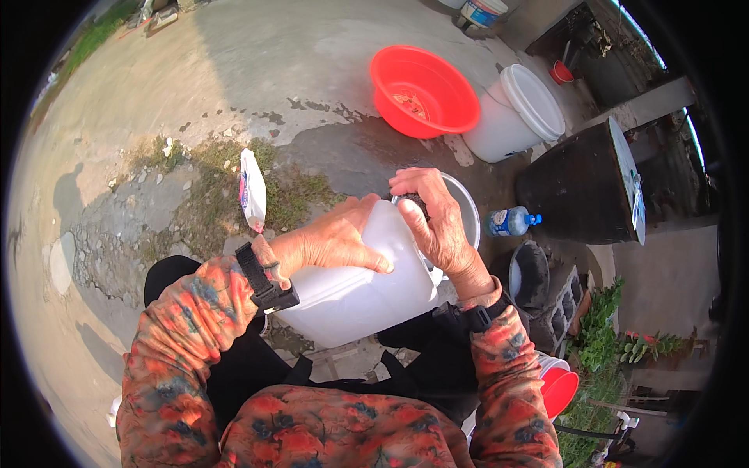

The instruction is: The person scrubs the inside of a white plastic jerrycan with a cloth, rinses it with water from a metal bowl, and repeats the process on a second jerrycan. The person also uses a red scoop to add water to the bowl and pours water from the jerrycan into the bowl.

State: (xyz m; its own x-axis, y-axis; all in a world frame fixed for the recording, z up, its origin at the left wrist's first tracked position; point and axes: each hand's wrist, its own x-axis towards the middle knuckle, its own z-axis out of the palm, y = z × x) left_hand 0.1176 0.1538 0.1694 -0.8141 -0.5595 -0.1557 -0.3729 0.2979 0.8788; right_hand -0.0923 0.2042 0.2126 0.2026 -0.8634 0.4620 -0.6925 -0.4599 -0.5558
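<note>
A white plastic container [359, 300], boxy with rounded edges, lies tilted across my lap. My left hand [339, 238] is clamped over its upper side, the thumb pressed on the white wall. At its right end, my right hand [437, 222] is bent with curled fingers. Under those fingers shows a bit of something dark and rough, mostly hidden, so its kind cannot be told. Just behind my right hand is a round, pale-rimmed vessel [470, 209], partly covered by the hand and the container.
Beyond stand a red basin [425, 90] and a white bucket [507, 117]. To the right are a large dark barrel [577, 183], a clear bottle with a blue cap [511, 221], a black bucket [529, 273] and a hollow block [558, 308]. A white packet [251, 191] lies on the left.
</note>
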